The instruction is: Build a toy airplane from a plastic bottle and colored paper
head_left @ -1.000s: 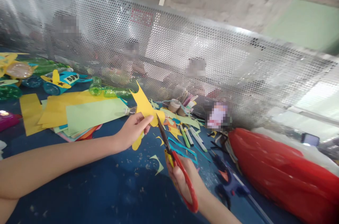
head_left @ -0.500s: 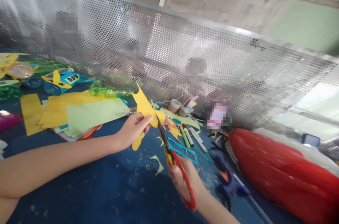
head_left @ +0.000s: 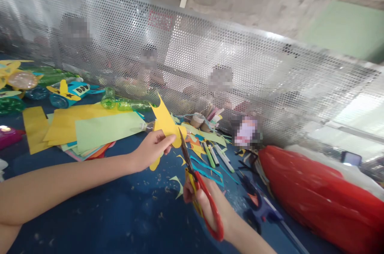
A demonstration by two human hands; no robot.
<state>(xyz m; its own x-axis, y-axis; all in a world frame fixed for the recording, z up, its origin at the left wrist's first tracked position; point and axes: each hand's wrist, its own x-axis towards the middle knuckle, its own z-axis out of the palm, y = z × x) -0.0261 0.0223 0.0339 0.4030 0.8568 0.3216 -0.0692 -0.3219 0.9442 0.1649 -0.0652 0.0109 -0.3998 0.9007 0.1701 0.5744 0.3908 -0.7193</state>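
Your left hand (head_left: 151,151) pinches the yellow paper cutout (head_left: 166,123) mid-body, held above the table. Your right hand (head_left: 207,202) grips the scissors (head_left: 192,168) just right of it, blades at the paper's edge. Paper's light, floppy and tears easily, so pinch near the cut line; its long axis is near-vertical, pointed tip up and away from you.

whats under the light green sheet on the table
The light green sheet lies on yellow sheets, with orange, pink and blue paper edges poking out below it. How many sheets it covers is hidden.
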